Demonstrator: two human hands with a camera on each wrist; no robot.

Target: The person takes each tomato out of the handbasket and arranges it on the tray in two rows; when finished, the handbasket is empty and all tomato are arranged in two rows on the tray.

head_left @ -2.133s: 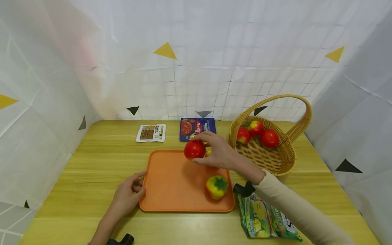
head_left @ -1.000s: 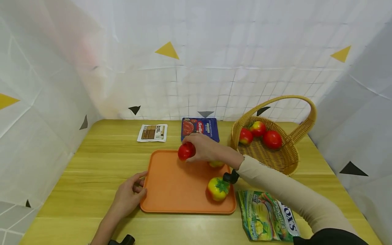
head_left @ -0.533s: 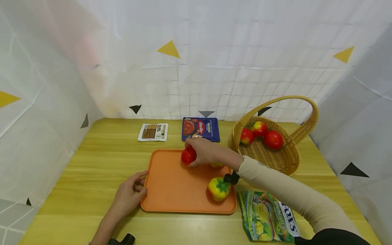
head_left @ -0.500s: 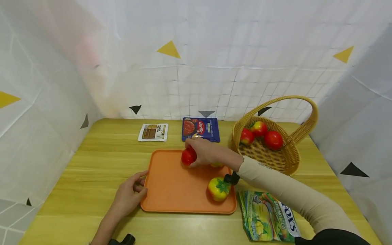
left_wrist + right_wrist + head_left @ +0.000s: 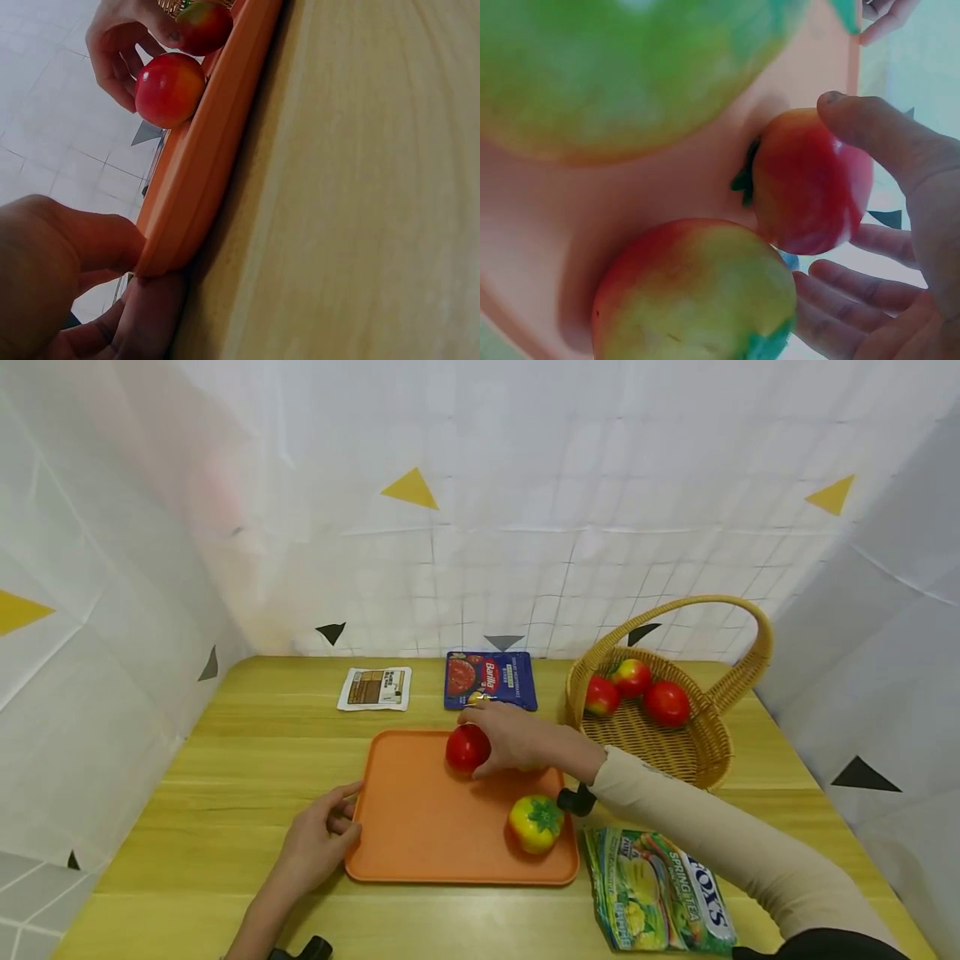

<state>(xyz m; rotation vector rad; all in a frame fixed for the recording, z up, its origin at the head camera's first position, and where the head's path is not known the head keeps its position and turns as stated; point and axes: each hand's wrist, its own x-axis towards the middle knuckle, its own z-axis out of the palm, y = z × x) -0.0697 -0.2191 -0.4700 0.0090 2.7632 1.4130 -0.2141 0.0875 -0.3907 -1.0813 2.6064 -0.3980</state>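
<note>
A round red fruit with a small green leafy cap (image 5: 467, 750), like a tomato, lies on the orange tray (image 5: 427, 847) near its far edge. My right hand (image 5: 510, 739) is loosely round it, the straight thumb (image 5: 855, 120) at its edge and the relaxed fingers on the other side. Nearer the front of the tray sits a yellow-red fruit (image 5: 536, 823) with a green cap. Another yellow-red fruit (image 5: 694, 289) lies close to the red one, mostly hidden by my right hand in the head view. My left hand (image 5: 318, 835) pinches the tray's left rim between thumb and finger.
To the tray's right stands a wicker basket (image 5: 652, 756) with a tall handle and several red fruits inside. A blue Barilla pouch (image 5: 510, 681) and a white packet (image 5: 374, 688) lie behind the tray. A green Fox's bag (image 5: 656, 889) lies at front right.
My right hand has lowered the red fruit to the tray and shifted it a little rightward. Its grip has loosened, and more of the fruit shows. My left hand has stayed at the rim.
</note>
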